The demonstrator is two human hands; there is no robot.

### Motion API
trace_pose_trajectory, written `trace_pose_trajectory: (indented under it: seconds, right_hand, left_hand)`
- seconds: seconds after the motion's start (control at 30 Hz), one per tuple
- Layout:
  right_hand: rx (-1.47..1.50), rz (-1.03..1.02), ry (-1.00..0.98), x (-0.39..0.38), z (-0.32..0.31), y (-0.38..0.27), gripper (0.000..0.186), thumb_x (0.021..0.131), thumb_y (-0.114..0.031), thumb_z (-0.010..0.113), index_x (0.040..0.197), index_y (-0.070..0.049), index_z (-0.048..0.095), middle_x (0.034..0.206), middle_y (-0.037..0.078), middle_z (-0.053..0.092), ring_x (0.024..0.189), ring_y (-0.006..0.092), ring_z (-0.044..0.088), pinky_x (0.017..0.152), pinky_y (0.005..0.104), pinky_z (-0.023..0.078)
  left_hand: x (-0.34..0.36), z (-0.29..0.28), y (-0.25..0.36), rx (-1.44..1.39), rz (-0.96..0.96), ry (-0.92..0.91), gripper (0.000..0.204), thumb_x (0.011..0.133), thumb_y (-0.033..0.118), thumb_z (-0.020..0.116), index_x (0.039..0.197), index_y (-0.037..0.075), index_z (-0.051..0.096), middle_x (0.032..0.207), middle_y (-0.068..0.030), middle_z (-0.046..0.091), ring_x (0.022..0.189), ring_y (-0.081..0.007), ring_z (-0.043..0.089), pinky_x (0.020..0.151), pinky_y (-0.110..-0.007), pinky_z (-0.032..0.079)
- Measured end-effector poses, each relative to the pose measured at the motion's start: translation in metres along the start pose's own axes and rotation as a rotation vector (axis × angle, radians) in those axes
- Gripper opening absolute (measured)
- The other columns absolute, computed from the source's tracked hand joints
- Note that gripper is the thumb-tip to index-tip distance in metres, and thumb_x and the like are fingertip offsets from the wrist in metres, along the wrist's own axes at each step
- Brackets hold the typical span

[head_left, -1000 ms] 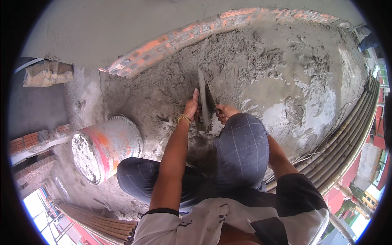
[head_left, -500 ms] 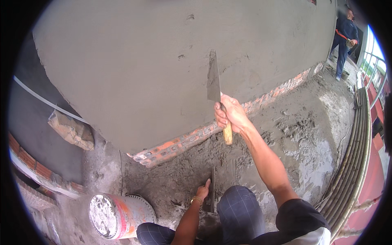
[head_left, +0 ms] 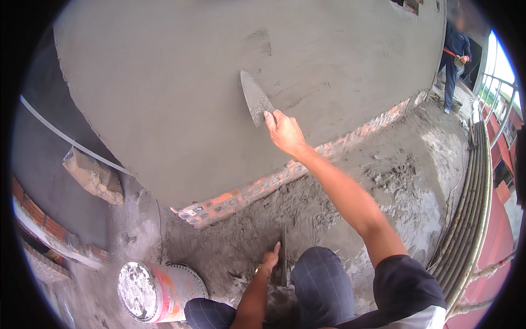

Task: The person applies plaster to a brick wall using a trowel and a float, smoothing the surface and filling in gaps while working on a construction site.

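My right hand (head_left: pixel 286 132) is closed round the handle of a pointed trowel (head_left: pixel 255 98), reaching forward. The trowel's flat blade lies against or very close to the wet grey plastered wall (head_left: pixel 175 98), below a rough smear. The handle is mostly hidden by my fingers. Low down beside my knee, my left hand (head_left: pixel 268 259) grips a narrow dark board (head_left: pixel 284 255) seen edge-on. Its thumb points forward along the board, and the other fingers are hidden.
A mortar-crusted bucket (head_left: pixel 178 285) lies or leans at lower left. Bare brick (head_left: pixel 241 200) runs along the wall's foot. Mortar covers the floor (head_left: pixel 378 181). A sack (head_left: pixel 94 175) sits at left. Long poles (head_left: pixel 466 219) line the right side. Another person (head_left: pixel 455 55) stands far right.
My right hand has moved left and forward with the trowel, from holding it upright to laying its blade toward the wall. My left hand stays nearly in place.
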State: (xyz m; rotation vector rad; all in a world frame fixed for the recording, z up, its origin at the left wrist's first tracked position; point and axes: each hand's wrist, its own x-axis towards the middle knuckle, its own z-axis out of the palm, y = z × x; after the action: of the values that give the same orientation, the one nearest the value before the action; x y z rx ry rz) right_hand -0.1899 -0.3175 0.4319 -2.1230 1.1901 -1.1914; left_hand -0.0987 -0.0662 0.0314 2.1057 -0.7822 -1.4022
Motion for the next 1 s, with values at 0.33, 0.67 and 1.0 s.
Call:
trace_pose_trajectory:
  seconds: [0.33,0.67,1.0]
  right_hand:
    - [-0.215,-0.082,-0.02,-0.006,0.058,0.028,0.043,0.107,-0.037,0.041,0.093,0.001,0.053,0.077,0.028,0.068,0.074,0.0484,0.067,0.069,0.0559,0.054]
    - [0.711,1.246,-0.674,-0.392,0.034,0.245,0.04,0.102,-0.042,0.055,0.102,-0.003,0.063,0.08,0.007,0.067,0.069,0.0215,0.064,0.066,0.0341,0.052]
    - [1.046,0.972,-0.794,-0.471,0.1,0.231,0.035,0.104,-0.039,0.05,0.086,-0.009,0.051,0.069,0.0,0.051,0.059,0.0117,0.051,0.055,0.0277,0.044]
  left_hand:
    - [0.004,0.001,0.01,0.004,-0.025,-0.064,0.109,0.083,0.086,0.047,0.123,-0.015,0.062,0.113,-0.0247,0.067,0.093,-0.0306,0.064,0.087,-0.041,0.049]
    - [0.004,-0.047,0.002,-0.463,-0.154,0.153,0.081,0.086,0.083,0.045,0.071,0.005,0.056,0.06,-0.0032,0.044,0.054,-0.0155,0.043,0.053,-0.036,0.039]
    - [-0.012,0.007,-0.013,-0.183,-0.177,-0.005,0.1,0.087,0.084,0.042,0.111,-0.009,0.068,0.095,-0.0192,0.068,0.078,-0.0244,0.061,0.074,-0.039,0.048]
